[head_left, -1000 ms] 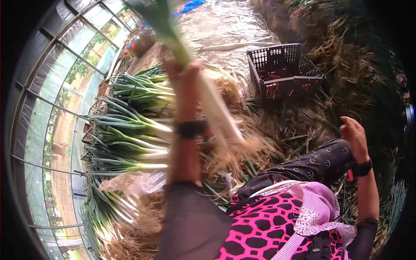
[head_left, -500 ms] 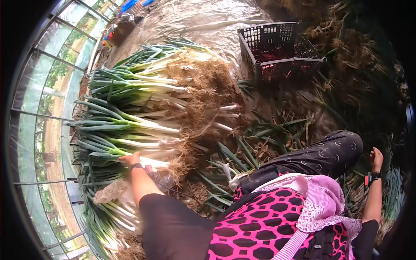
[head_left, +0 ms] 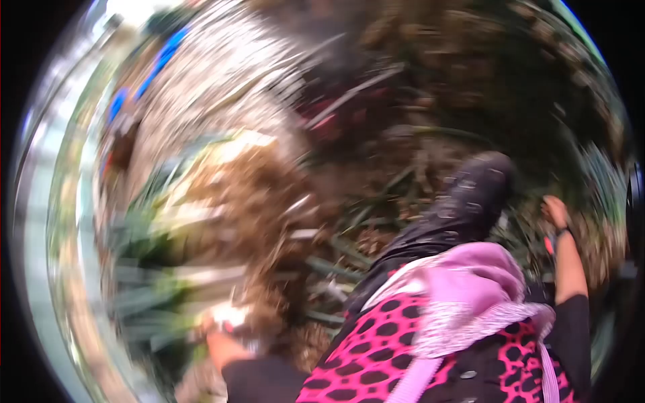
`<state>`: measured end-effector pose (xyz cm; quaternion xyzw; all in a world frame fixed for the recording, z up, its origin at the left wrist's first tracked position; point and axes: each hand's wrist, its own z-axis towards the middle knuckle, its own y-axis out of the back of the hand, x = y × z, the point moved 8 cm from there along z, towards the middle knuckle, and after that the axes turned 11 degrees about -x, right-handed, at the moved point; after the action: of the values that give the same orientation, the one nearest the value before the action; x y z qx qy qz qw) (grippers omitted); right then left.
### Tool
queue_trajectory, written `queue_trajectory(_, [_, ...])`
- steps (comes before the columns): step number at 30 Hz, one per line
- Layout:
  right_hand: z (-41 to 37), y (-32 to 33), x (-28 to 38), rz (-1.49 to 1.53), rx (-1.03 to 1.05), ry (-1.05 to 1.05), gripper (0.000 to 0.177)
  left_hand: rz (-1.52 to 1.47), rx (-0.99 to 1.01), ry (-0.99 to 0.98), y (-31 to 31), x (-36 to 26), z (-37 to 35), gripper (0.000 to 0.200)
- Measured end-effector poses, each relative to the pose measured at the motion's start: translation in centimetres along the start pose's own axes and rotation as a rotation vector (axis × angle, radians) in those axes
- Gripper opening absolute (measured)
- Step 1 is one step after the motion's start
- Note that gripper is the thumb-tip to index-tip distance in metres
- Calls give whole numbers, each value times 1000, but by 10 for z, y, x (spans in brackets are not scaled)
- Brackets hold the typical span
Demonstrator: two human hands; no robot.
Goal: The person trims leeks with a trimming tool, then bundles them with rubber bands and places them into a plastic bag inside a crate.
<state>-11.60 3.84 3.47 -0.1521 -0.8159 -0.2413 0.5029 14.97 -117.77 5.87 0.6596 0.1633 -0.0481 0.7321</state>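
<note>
Motion smears the whole view. A large pile of leeks (head_left: 208, 275) lies on the left, green leaves outward and brown roots (head_left: 269, 195) toward the middle. My left hand (head_left: 215, 324) is at the near part of the pile, on or beside a pale leek stem. Its fingers are too blurred to show whether they grip that stem. Out to the right, my right hand (head_left: 555, 211) hangs over leafy litter, its fingers loosely apart and nothing visible in them. A watch (head_left: 557, 235) is on that wrist.
Beyond my knee (head_left: 477, 181) stands a blurred dark plastic crate (head_left: 356, 94). Cut leaves (head_left: 376, 208) litter the ground between my leg and the pile. Crinkled plastic sheeting (head_left: 222, 60) covers the ground at the back, and a clear greenhouse wall (head_left: 40, 221) runs along the left.
My head has turned, so the crate now appears farther left and the pile lower. My left hand stays at the near leeks; my right hand appears slightly higher and farther left.
</note>
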Motion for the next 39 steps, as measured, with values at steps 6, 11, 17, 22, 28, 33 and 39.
queue_trajectory(6, [-88, -6, -41, -1096, -79, 52, 59, -480, 127, -493, -40, -197, -141, 72])
queue_trajectory(11, [-159, -51, -120, -779, 122, -364, 72, -871, 803, -877, -32, -341, -403, 56])
queue_trajectory(17, [-88, -82, -282, -876, -175, -95, 40, -1174, 1515, -1527, 147, -335, -807, 46])
queue_trajectory(22, [-185, -23, -83, 38, -546, -129, 28, -405, 1875, -2224, 143, -184, -1025, 36])
queue_trajectory(28, [-283, -44, 22, 3, -283, 40, 23, 642, 2464, -923, 65, -27, -1099, 56])
queue_trajectory(33, [-295, -53, 7, -218, -34, 108, 33, 551, 2281, -1204, 5, -13, -1087, 19])
queue_trajectory(39, [-263, -23, -5, -298, 196, 53, 45, 48, 1678, -2523, -22, 2, -1098, 43])
